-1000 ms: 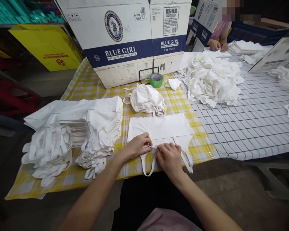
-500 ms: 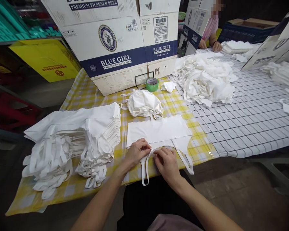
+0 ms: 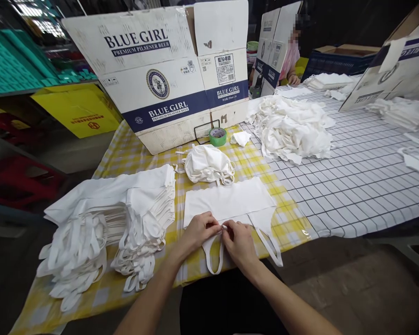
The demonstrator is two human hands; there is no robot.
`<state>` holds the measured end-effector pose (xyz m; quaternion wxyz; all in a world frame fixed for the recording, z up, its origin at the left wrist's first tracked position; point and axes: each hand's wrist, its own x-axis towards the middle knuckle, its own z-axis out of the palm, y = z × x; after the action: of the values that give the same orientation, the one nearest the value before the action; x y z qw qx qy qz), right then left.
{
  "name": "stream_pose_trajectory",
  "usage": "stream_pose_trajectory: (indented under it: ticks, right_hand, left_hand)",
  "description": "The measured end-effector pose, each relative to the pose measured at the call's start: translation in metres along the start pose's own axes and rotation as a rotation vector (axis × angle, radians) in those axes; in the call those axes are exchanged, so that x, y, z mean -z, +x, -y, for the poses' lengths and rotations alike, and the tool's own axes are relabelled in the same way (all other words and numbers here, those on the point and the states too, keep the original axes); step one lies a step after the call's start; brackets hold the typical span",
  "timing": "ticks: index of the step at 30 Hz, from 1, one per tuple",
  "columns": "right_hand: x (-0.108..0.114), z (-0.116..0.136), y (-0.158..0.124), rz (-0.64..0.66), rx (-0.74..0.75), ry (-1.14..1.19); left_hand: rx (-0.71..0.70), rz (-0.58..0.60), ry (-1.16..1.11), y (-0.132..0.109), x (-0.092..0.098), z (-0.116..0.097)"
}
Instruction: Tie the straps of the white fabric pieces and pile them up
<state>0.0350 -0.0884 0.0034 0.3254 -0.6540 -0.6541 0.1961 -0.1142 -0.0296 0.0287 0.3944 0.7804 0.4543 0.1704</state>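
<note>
A white strapped garment [image 3: 230, 200] lies flat on the yellow checked cloth, its straps toward me. My left hand [image 3: 203, 229] pinches its near edge beside the left strap. Close against it, my right hand [image 3: 238, 239] pinches the same edge, the fingertips of both hands nearly touching. The left strap hangs in a loop below my fingers; the right strap lies to the right of my right hand. What exactly sits between the fingertips is too small to tell. A thick stack of similar white garments [image 3: 146, 190] lies at the left, its straps bunched toward the near edge.
Behind the garment are a white bundle [image 3: 207, 164], green tape [image 3: 217, 137] and a large carton [image 3: 167, 83]. A heap of white cloth [image 3: 293, 128] lies at the back right on the grid-patterned cloth [image 3: 352, 186]. A person's hand [image 3: 293, 79] shows beyond it.
The camera view has tilted up, so the scene sits lower. My fingertips have come closer together at the garment's edge, and the left strap's loop has opened wider.
</note>
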Motion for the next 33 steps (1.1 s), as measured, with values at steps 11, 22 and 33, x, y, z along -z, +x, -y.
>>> stream_pose_trajectory:
  ticks: [11, 22, 33]
  right_hand:
    - [0.009, -0.008, 0.019, 0.080, -0.045, 0.004]
    - [0.011, -0.008, 0.021, 0.133, -0.020, 0.098]
    - [0.016, 0.009, -0.010, 0.158, 0.257, -0.143]
  left_hand:
    - [-0.017, 0.097, 0.083, 0.005, 0.011, -0.003]
    - [-0.021, 0.084, 0.088, 0.004, 0.008, 0.001]
    - [-0.027, 0.050, 0.089, -0.012, 0.007, 0.004]
